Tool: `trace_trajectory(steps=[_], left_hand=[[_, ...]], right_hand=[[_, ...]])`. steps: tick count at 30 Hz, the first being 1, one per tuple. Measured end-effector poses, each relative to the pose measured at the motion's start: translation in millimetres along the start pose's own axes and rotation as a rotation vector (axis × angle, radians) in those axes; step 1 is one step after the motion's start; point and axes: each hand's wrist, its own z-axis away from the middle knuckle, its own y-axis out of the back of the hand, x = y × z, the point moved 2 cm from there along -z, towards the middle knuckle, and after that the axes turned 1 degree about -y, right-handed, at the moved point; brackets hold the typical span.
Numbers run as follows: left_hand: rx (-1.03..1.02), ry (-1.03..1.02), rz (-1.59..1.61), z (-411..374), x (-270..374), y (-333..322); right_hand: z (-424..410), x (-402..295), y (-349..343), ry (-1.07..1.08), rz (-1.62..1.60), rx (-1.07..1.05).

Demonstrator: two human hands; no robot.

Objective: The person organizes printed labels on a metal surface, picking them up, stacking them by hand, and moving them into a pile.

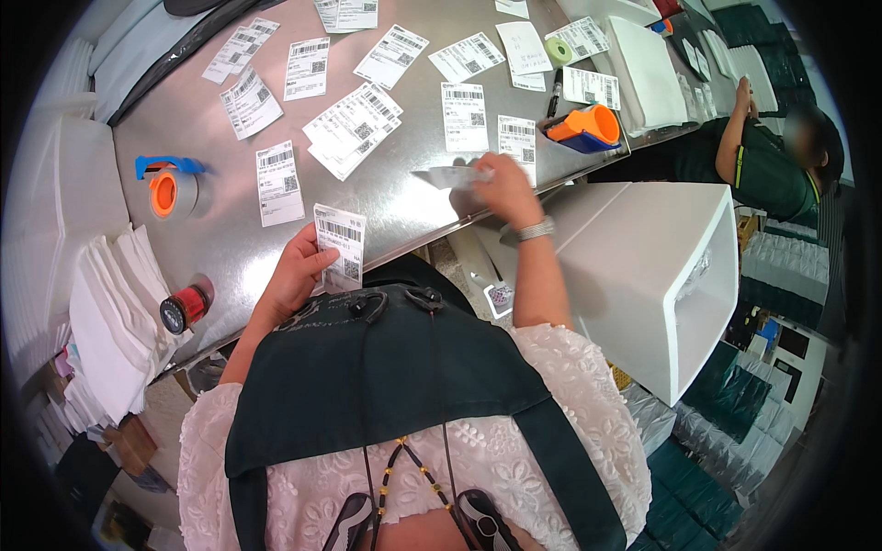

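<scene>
My left hand (303, 265) grips a stack of printed labels (341, 234) near the table's front edge, thumb on top. Over the table's right part, my right hand (508, 189) holds a paper label (448, 178), blurred and seen nearly edge-on. Close to that hand lies a barcode label (517, 141), with another single label (464, 117) to its left. A fanned pile of labels (353, 129) rests mid-table. Left of it lies a lone label (279, 182). More labels, single and in small piles, are spread along the back.
A blue and orange tape dispenser (169, 186) and a red jar with a black lid (185, 308) stand at left. Another tape dispenser (586, 129), a black marker (555, 91) and green tape (558, 51) are at right. A white bin (634, 255) adjoins the edge; a co-worker (765, 151) sits beyond.
</scene>
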Motion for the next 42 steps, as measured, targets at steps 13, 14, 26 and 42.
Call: trace_trajectory(steps=[13,14,26,42], left_hand=[[0.016,-0.101,0.054,-2,11,16],[0.011,-0.099,0.056,-2,12,16],[0.063,-0.14,0.015,1,14,23],[-0.115,-0.484,-1.207,-11,33,-28]], right_hand=[[-98,47,33,-0.269,0.704,-0.263],[-103,58,27,-0.312,0.683,-0.259],[-88,35,37,-0.211,0.77,-0.296],[6,-138,-17,0.436,-0.081,-0.386]])
